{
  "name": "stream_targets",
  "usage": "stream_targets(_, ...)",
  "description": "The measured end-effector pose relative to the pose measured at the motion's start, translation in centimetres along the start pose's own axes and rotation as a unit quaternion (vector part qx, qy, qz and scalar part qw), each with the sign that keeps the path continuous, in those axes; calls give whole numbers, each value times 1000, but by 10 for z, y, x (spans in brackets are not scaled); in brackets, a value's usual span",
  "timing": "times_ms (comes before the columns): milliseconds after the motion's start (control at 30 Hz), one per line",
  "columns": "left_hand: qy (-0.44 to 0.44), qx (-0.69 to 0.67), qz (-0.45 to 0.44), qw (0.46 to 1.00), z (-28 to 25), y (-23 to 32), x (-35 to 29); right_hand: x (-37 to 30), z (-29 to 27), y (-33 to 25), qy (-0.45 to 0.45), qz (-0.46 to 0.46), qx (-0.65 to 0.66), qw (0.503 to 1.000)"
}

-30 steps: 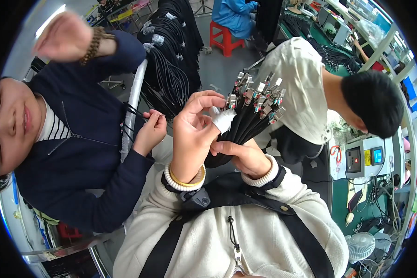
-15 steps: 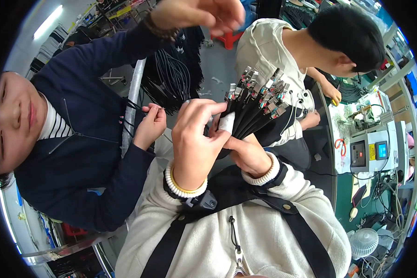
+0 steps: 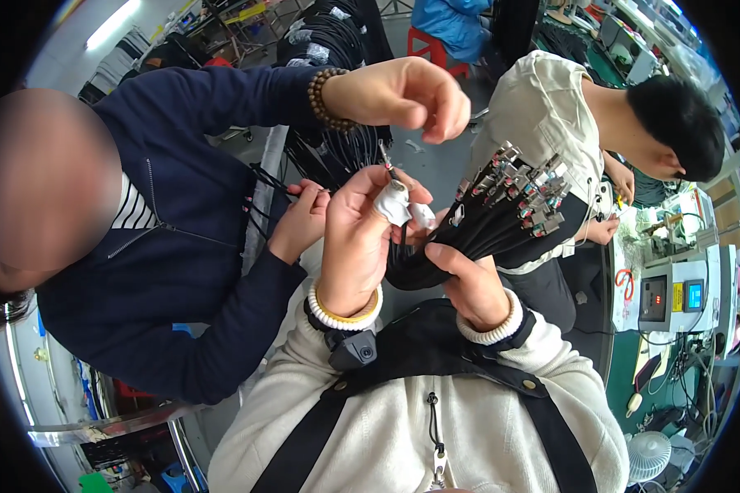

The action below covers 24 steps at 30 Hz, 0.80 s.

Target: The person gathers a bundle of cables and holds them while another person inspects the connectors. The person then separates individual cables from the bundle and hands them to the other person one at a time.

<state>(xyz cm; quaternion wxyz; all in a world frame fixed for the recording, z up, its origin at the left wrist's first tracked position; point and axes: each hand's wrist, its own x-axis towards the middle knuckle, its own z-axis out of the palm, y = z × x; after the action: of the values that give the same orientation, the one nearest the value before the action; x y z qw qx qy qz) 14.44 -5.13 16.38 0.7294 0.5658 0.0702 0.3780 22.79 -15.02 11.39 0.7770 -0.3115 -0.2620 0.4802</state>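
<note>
Nearest, a cream fleece jacket [image 3: 489, 427] with black straps [image 3: 304, 444] over the front, and on the left wrist a small black device [image 3: 355, 352] with a lens. A little farther, near the middle, the right hand [image 3: 475, 287], clamped around a bundle of black cables [image 3: 489, 226] with the thumb across the near side. Just left of there, the left hand [image 3: 355, 234], with thumb and fingers pinched together on a single black cable [image 3: 394, 175], and white wrapping [image 3: 392, 207] on the thumb. Above the pinch, a metal tip [image 3: 384, 156] pointing to the far side, apart from the others. At the bundle's far end, leaning right, a spread of metal connectors [image 3: 543, 193] flecked with red and green. To the left, a co-worker in a navy jacket [image 3: 181, 255], with one raised hand [image 3: 399, 94] loosely curled beyond the left hand and apart from it, a beaded bracelet [image 3: 329, 99] on the wrist, and the other hand near thin black cables [image 3: 265, 197], too unclear to tell whether on them. To the right, another co-worker in a pale top [image 3: 543, 123], beside a green-topped bench [image 3: 622, 361] bearing a boxy machine [image 3: 674, 300] with a blue screen and, nearer, a white fan [image 3: 649, 454]. Farthest, hanging black cables [image 3: 329, 37], a red stool [image 3: 419, 51] under a person in blue [image 3: 452, 29], and far left a tube light [image 3: 113, 23].
</note>
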Motion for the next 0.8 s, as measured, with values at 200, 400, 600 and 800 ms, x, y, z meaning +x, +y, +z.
stream_targets(200,-4,-26,-61,998,1,3,-10,-5,-1,3,-24,-21,-21,999)
stream_targets(400,-30,-53,-92,994,-37,11,21,33,15,14,-11,-22,-27,999)
stream_targets(600,-30,-76,-125,989,-79,30,53,77,41,33,18,-15,-18,1000)
stream_targets(800,-16,-60,-107,992,-76,28,53,78,38,29,10,-8,-31,999)
